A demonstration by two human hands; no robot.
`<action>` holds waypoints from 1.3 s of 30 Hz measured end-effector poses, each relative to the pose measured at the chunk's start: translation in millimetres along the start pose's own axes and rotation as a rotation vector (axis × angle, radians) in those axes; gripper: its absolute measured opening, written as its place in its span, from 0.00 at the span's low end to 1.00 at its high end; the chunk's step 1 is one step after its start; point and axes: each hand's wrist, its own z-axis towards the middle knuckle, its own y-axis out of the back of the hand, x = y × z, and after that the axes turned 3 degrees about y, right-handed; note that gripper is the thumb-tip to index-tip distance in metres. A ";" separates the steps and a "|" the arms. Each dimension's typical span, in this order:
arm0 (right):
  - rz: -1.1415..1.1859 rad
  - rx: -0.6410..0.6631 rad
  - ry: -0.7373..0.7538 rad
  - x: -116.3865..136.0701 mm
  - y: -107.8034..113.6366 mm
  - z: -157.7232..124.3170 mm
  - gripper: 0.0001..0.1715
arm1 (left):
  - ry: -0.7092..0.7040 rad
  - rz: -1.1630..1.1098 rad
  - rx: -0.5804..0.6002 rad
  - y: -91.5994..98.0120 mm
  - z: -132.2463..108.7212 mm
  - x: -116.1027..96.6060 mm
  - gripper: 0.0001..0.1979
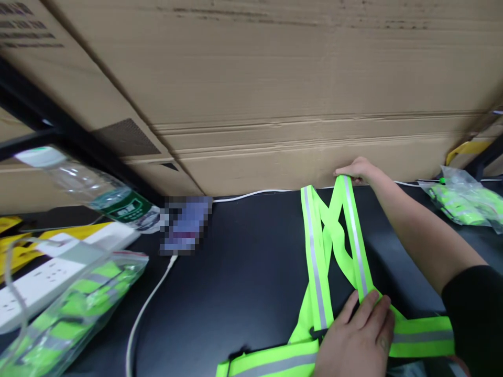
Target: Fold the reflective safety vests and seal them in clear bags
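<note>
A bright green reflective vest [316, 262] lies on the black counter [236, 293], right of the middle, its two shoulder straps stretched toward the cardboard [294, 78] at the back and its waist band running across the near side. The right hand [357, 170] grasps the far end of the right strap, its fingers closed around the fold. The left hand [357, 335] lies palm down over the place where that strap meets the band, fingers extended and not clenched, beside a black buckle [318, 333]. To the left are a bagged green bundle [74, 319], a white power strip [51, 275], a tilted bottle [113, 199] and a pixelated object [186, 225] with a cable [151, 301] at its near end. Another bagged bundle [463, 201] sits far right.
</note>
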 end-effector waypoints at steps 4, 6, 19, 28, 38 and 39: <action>-0.153 0.045 0.053 2.8 -15.5 -7.6 0.26 | 0.006 -0.003 0.003 -1.9 -1.0 -0.7 0.21; -0.221 0.035 0.120 2.3 -30.1 -20.4 0.30 | 0.017 -0.002 0.010 -0.8 -1.4 -0.9 0.21; -0.296 0.370 0.609 -60.3 -38.1 -106.0 0.54 | 0.037 -0.232 0.223 24.2 1.9 2.8 0.38; -0.286 0.237 0.818 -46.9 12.4 -179.0 0.37 | 0.087 -0.252 0.161 25.6 14.9 0.7 0.35; -0.193 -0.066 0.749 -118.3 49.1 -348.2 0.21 | 0.262 -0.213 -0.258 62.2 -18.9 4.7 0.18; -0.174 -0.047 0.764 -116.4 41.6 -352.0 0.21 | 0.314 -0.170 -0.205 63.6 -24.8 6.8 0.20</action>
